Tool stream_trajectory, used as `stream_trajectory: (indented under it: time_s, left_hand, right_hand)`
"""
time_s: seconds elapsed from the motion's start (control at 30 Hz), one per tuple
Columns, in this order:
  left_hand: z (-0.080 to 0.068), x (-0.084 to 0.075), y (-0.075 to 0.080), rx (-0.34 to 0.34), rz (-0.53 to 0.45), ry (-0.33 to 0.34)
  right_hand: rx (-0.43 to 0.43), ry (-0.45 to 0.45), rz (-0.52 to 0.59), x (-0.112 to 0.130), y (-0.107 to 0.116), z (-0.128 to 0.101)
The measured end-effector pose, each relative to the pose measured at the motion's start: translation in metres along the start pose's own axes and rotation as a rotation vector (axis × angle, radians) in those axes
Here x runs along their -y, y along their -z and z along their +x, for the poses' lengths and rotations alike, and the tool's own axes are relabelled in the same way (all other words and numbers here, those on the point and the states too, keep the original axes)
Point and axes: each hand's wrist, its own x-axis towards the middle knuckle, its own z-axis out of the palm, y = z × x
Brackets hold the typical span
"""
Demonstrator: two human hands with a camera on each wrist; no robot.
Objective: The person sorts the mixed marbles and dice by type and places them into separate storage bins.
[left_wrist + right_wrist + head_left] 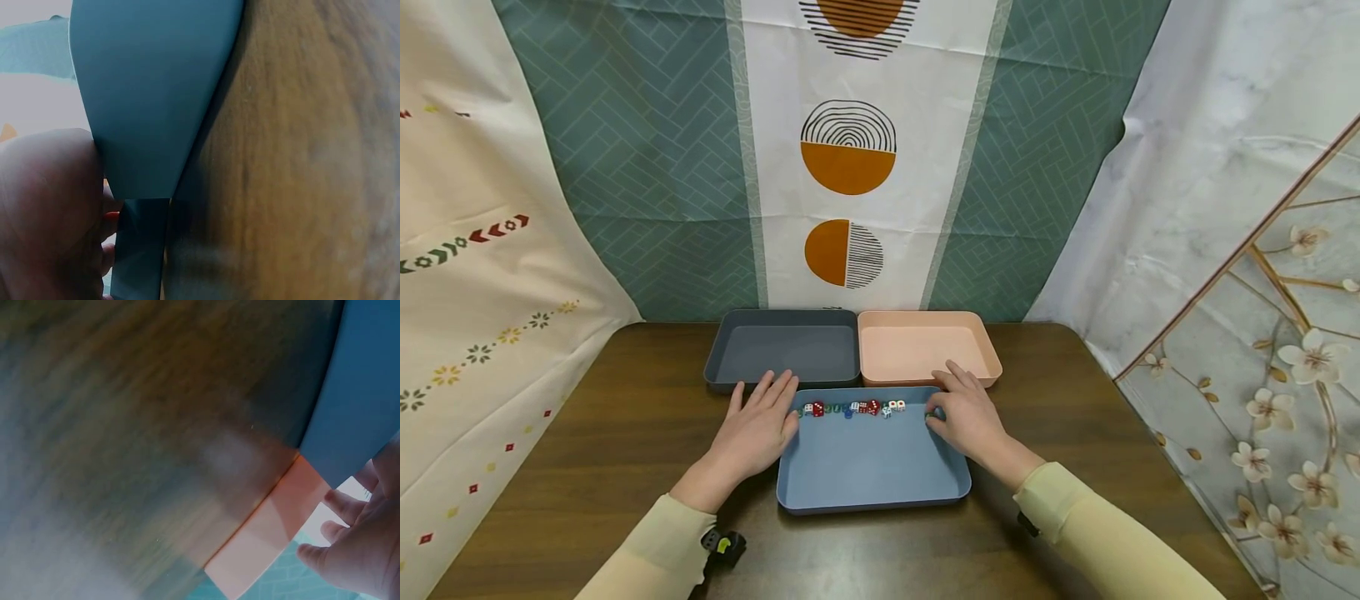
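Observation:
A blue tray [872, 467] holds a row of small dice along its far side: red dice [817, 409], white dice [897, 406], a blue die [848, 412] and green ones. My left hand [760, 425] rests at the tray's far left corner, fingers spread and straight, holding nothing. Inside the far right corner, my right hand [966, 412] pinches a small dark green die [936, 413] between thumb and forefinger, mostly hidden by the fingers. Its other fingers reach over the rim toward the pink tray [925, 346]. Neither wrist view shows the dice.
A dark grey tray [782, 346] stands behind the blue one at left, side by side with the pink tray. All three sit on a brown wooden table [647, 433]. Patterned cloths [850, 167] hang behind and at both sides.

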Motion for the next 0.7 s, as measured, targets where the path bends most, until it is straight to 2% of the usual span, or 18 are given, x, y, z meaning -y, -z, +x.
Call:
stream_trajectory:
  time_s: [0.7]
  left_hand:
    - [-0.0004, 0.0011, 0.001, 0.007, 0.0, -0.001]
  right_hand:
    - [-0.013, 0.024, 0.022, 0.0008, 0.0004, 0.0021]
